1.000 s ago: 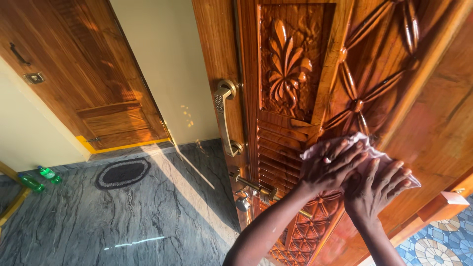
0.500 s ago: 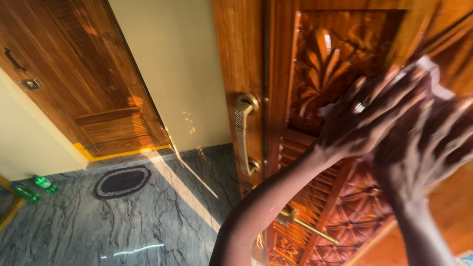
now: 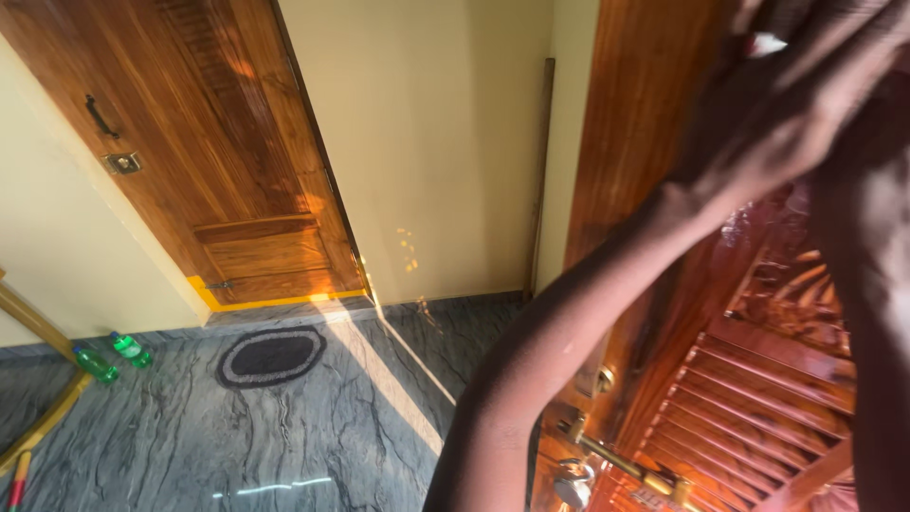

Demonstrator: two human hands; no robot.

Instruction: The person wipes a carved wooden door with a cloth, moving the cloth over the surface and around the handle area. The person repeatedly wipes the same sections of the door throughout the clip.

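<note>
**Wiping high on the carved door**

Both hands are raised to the top of the carved wooden door point(image 3: 758, 379), and the work appears to be wiping its upper part. To do it well, the palm should stay flat so the cloth point(image 3: 764, 43) presses evenly into the carving, with strokes following the grooves rather than crossing them.

The left hand point(image 3: 787, 104) sits nearest, blurred, fingers spread and pressed toward the wood; a small white patch of cloth shows just above its knuckles, so it seems pinned under the palm, not pinched. Its forearm runs steeply down from it. The right hand is out of frame; only its forearm point(image 3: 872, 284) shows beside the left, so its hold cannot be judged.

Below the hands lies a brass bolt point(image 3: 626, 465). Farther off are a grey marble floor point(image 3: 237, 436), an oval mat point(image 3: 270, 356), two green bottles point(image 3: 114, 356) and another wooden door point(image 3: 218, 161).
</note>
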